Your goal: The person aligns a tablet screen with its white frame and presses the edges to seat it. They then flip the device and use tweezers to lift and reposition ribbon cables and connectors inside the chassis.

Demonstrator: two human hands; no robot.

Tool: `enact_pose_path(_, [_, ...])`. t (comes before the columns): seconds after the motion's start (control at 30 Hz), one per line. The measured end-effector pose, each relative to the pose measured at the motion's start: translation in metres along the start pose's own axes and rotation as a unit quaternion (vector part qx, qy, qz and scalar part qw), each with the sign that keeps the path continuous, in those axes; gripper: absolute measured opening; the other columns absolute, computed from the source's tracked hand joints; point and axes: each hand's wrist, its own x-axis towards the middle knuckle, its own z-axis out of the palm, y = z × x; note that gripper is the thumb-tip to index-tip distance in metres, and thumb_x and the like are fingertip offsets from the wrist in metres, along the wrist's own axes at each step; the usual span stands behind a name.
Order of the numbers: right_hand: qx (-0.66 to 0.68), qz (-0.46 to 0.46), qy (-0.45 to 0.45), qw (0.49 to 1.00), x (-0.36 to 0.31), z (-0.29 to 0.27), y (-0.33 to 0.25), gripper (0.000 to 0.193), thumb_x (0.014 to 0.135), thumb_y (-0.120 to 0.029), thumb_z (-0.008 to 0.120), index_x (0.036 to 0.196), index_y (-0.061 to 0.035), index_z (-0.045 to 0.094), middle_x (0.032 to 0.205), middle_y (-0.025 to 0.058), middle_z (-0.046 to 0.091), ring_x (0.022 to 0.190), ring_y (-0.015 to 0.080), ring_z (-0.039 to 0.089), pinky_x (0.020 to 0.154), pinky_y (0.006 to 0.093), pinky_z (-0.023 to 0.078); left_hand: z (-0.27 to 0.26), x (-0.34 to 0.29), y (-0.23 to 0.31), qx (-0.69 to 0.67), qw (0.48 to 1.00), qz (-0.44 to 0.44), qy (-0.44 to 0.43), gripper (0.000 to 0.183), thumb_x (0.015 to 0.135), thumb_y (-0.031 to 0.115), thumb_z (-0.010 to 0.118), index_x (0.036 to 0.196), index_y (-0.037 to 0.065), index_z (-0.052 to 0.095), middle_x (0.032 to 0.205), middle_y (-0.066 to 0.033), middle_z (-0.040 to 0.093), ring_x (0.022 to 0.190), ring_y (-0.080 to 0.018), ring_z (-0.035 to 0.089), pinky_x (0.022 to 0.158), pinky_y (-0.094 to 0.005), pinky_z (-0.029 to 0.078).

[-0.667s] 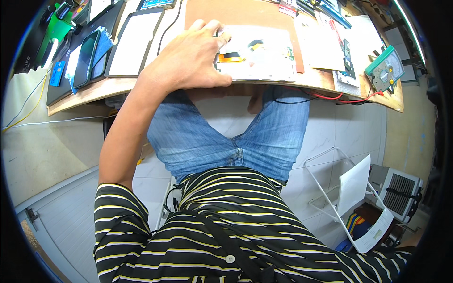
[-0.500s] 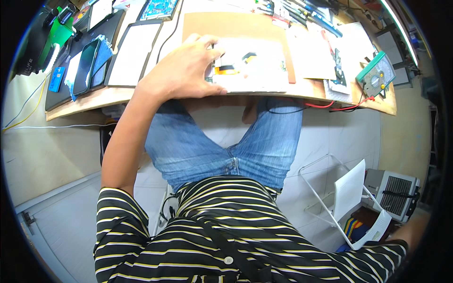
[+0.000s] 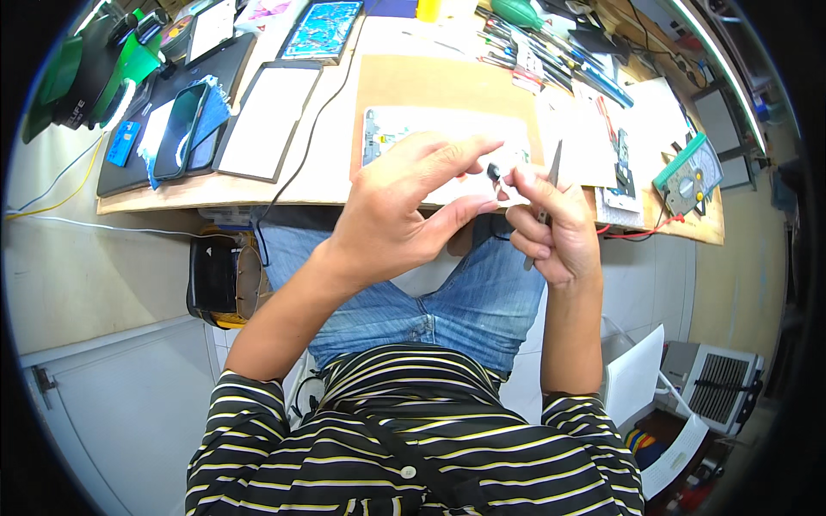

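My left hand [image 3: 400, 206] is raised at the desk's near edge, with thumb and fingers held apart and nothing between them. Facing it, my right hand [image 3: 557, 228] is closed around slim pointed metal tweezers [image 3: 557, 159], tip upward. Thumb and forefinger of that hand also seem to pinch a small black part [image 3: 494, 171] with a coppery piece below it; its kind is too small to tell. Behind my left hand, a pale device with exposed circuitry [image 3: 372, 136] lies on a tan mat [image 3: 443, 82]; much of it is hidden or washed out by glare.
Several pens and hand tools [image 3: 551, 60] lie at the back right. A green-edged analog multimeter [image 3: 684, 172] with red leads rests at the right edge. On the left are a phone [image 3: 181, 125], a flat white-topped panel [image 3: 268, 120] and a blue-patterned tray [image 3: 323, 30].
My right hand has come up from the lower right to the desk, bringing the tweezers and small part. My left hand has let go of the device and moved right and nearer me.
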Motion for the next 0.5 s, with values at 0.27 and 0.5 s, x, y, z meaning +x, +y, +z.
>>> enact_pose_path(0.27, [-0.039, 0.031, 0.017, 0.999, -0.005, 0.000, 0.000, 0.028, 0.101, -0.006, 0.059, 0.120, 0.0103, 0.070, 0.072, 0.0011, 0.058, 0.044, 0.0015, 0.029, 0.037, 0.0204, 0.022, 0.014, -0.004, -0.009, 0.017, 1.000, 0.021, 0.012, 0.019, 0.085, 0.007, 0.082, 0.103, 0.004, 0.075, 0.095, -0.0120, 0.070, 0.089, -0.0300, 0.068, 0.078, -0.0389, 0.056])
enact_pose_path(0.5, [-0.160, 0.018, -0.011, 0.987, -0.002, 0.007, -0.009, 0.034, 0.097, -0.004, 0.064, 0.127, 0.0105, 0.069, 0.098, 0.0133, 0.074, 0.044, -0.0005, 0.032, 0.037, 0.0189, 0.025, -0.005, 0.007, -0.009, 0.049, 0.998, 0.048, 0.002, 0.009, 0.094, 0.005, 0.073, 0.099, 0.002, 0.065, 0.087, -0.0126, 0.062, 0.080, -0.0328, 0.064, 0.071, -0.0405, 0.052])
